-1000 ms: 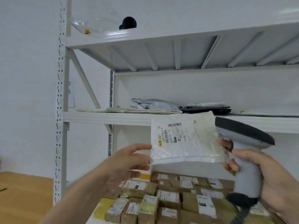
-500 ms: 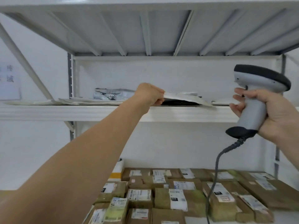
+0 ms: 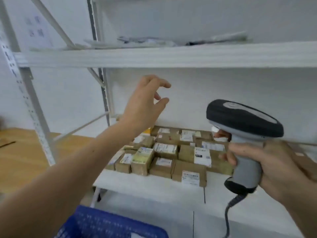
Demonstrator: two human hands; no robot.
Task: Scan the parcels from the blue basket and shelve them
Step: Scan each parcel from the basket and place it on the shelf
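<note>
The left hand hangs in mid-air at the centre of the frame, just below the front beam of the middle shelf. Its fingers are loosely spread and the thumb stands apart from them, holding nothing and touching nothing. At the right of the frame the right hand has its fingers curled tight round the grey handle of a barcode scanner, whose black-topped head points toward the left. A dark coiled cable drops from the base of the handle to the bottom edge. The flat parcels, pale mailers and a darker bag, lie in a low blurred heap on the middle shelf near the top centre, well above both hands. On the white lower shelf, in the middle of the frame behind the hands, brown cardboard boxes with white labels sit packed side by side in rows. The blue basket shows at the bottom left of centre, under the left forearm; only its mesh wall and rim are in frame, so its contents cannot be told. A perforated grey upright of the rack stands at the left, a paper sheet with blurred characters hangs at the upper left, and a wood-coloured surface fills the left edge.
</note>
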